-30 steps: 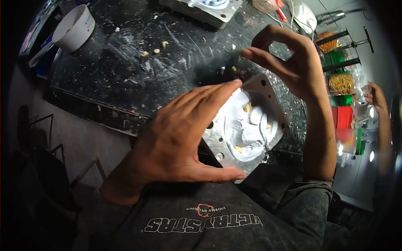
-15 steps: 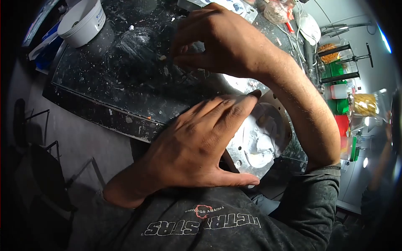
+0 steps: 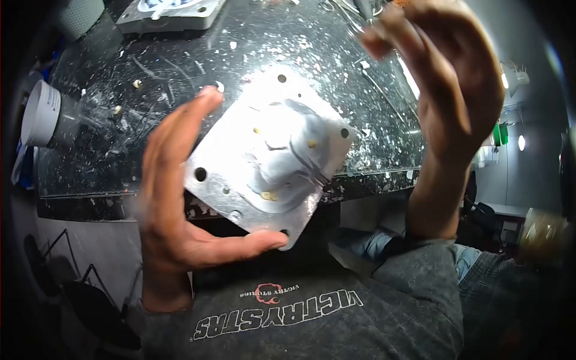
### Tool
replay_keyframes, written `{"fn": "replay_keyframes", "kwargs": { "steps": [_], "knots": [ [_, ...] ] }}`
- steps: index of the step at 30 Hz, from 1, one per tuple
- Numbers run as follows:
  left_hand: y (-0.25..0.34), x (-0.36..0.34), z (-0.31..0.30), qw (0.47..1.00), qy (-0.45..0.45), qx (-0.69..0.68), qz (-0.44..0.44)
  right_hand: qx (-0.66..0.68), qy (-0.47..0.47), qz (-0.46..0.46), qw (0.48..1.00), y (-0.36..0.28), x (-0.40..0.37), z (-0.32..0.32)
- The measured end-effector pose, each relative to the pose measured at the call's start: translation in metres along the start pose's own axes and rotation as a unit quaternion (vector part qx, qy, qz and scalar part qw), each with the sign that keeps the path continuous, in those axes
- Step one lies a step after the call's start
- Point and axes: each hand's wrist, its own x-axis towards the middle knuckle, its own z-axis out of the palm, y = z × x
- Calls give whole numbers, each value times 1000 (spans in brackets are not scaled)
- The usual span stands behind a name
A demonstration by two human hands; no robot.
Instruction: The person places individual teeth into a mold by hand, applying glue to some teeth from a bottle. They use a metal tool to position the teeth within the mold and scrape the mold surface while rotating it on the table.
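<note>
Above the near edge of the bench (image 3: 180,72), the L hand (image 3: 174,198) grips the metal mould plate (image 3: 270,156) by its edges, thumb under the near corner & fingers along the left side, cavity face tilted toward the camera. Small pale bits (image 3: 268,195) sit in the cavity. R hand (image 3: 450,90) is raised at right, fingertips drawn together; too blurred to tell if it pinches anything. Prob. best: hold by the edges only, plate level so the bits stay put.
</note>
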Motion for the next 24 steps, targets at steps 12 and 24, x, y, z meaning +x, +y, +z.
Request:
{"fn": "replay_keyframes", "kwargs": {
  "steps": [12, 24],
  "knots": [
    [15, -5, -18, 998, 43, 42, -26, 344, 281, 338, 830, -86, -160, 26],
    [24, -33, 7, 967, 254, -1, 3, 486, 44, 252, 836, -95, -120, 30]
  ]
}}
